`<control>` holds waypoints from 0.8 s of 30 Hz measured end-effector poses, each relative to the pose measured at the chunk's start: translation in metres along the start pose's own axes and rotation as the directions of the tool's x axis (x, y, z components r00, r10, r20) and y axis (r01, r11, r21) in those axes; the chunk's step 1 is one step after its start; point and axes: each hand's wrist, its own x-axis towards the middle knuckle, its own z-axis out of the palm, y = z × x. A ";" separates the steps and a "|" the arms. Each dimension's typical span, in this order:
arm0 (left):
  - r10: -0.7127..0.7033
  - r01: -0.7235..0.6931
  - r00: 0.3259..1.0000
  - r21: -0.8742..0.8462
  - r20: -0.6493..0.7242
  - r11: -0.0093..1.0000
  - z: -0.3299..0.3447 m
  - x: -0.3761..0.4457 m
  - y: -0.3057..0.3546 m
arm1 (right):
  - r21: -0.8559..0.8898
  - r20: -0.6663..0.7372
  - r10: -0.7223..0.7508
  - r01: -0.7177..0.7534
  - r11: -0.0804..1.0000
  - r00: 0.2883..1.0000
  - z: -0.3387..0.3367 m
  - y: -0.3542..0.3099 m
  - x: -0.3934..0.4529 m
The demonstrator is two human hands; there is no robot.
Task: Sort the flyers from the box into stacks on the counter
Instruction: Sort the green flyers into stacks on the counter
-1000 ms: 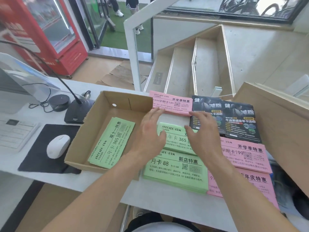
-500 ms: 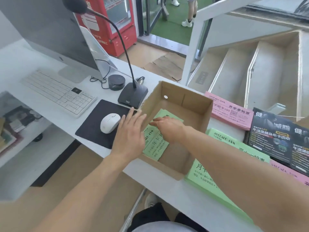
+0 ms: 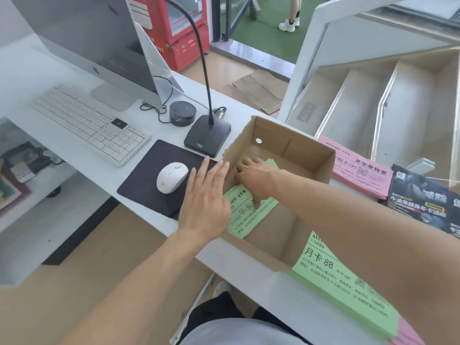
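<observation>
An open cardboard box (image 3: pixel 298 148) stands on the white counter (image 3: pixel 139 212). Green flyers (image 3: pixel 245 215) lie inside it against the left wall. My right hand (image 3: pixel 256 178) reaches into the box and lies on these flyers, fingers curled over their far edge and thumb pressed on top. My left hand (image 3: pixel 206 202) hovers open over the box's left wall, fingers spread. Right of the box lie a green stack (image 3: pixel 331 277), a pink stack (image 3: pixel 358 170) and black flyers (image 3: pixel 423 200). My right forearm hides part of the stacks.
Left of the box sit a white mouse (image 3: pixel 171 176) on a dark pad (image 3: pixel 144 188), a gooseneck microphone base (image 3: pixel 207 134), a white keyboard (image 3: pixel 87 123) and a monitor (image 3: pixel 94 33). A glass-sided staircase (image 3: pixel 361 100) rises behind the counter.
Both hands left the stacks on the counter and swung left to the box. My right hand went in onto the green flyers; my left hand came to the box's left wall.
</observation>
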 end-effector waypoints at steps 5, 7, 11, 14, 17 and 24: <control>0.062 -0.062 0.998 -0.029 0.009 0.998 -0.007 0.001 -0.001 | 0.224 -0.140 0.077 -0.045 0.974 0.987 -0.013 0.004 -0.053; 0.093 -0.131 0.987 -0.322 -0.133 0.938 -0.016 -0.004 0.008 | 0.272 -0.289 0.154 -0.073 0.959 0.945 -0.022 0.002 -0.092; 0.110 -0.200 0.978 -0.656 -0.176 0.728 -0.047 -0.023 0.053 | 0.388 -0.506 0.315 -0.115 0.915 0.803 -0.031 -0.008 -0.200; 0.232 -0.252 0.965 -0.692 -0.125 0.676 -0.047 -0.024 0.082 | 0.545 -0.388 0.554 -0.302 0.782 0.736 -0.004 -0.011 -0.272; 0.367 -0.263 0.930 -0.741 -0.024 0.618 -0.027 -0.027 0.107 | 0.773 -0.169 0.729 -0.370 0.515 0.663 0.042 -0.023 -0.323; 0.403 -0.089 0.893 -0.798 0.202 0.596 0.018 -0.083 0.152 | 0.984 0.155 0.889 -0.150 -0.099 0.430 0.143 -0.088 -0.389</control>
